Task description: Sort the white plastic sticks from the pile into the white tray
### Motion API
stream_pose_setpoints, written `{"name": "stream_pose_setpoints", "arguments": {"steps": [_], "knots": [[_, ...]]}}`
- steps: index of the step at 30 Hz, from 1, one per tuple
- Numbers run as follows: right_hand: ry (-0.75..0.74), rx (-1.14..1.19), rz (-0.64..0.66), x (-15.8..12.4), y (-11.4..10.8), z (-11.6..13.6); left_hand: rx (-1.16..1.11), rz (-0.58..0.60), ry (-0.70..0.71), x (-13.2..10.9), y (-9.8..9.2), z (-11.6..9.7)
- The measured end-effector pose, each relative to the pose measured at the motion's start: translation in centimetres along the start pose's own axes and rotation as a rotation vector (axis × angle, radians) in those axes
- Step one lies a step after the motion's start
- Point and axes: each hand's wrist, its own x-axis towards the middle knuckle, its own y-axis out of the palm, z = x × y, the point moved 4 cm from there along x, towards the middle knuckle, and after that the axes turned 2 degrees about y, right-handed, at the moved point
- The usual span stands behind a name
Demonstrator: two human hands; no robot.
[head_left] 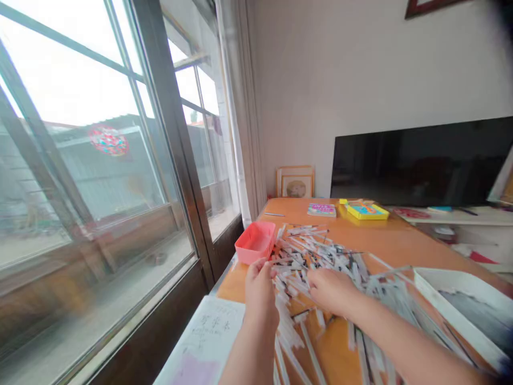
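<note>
My left hand point(261, 283) is closed in a pinch just in front of a pink plastic basket point(249, 255), with a thin pale tube, like a pen part, sticking out from the fingertips to the right. Over the middle of a loose pile of clear and black pen parts point(340, 259) lies my right hand point(326, 289). Its fingers are curled closed and face away from me, so whatever they may hold is hidden. Long clear tubes point(288, 331) lie below and between both hands.
On the right stands a white tray point(441, 305) with dark thin pieces inside. A paper with handwriting point(212, 321) lies at the near left edge. Farther back are a colourful booklet point(321, 210) and a yellow box point(367, 212). Windows line the left side.
</note>
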Motion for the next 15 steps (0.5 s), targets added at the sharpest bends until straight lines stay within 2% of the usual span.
{"name": "stream_pose_setpoints", "arguments": {"steps": [6,15], "knots": [[0.014,0.032,0.006,-0.1,-0.1,-0.7,-0.020,-0.008,-0.018,-0.2,0.3,0.0],[-0.078,0.152,0.000,0.3,0.5,2.2,-0.022,-0.015,-0.020,-0.1,0.2,-0.2]]}}
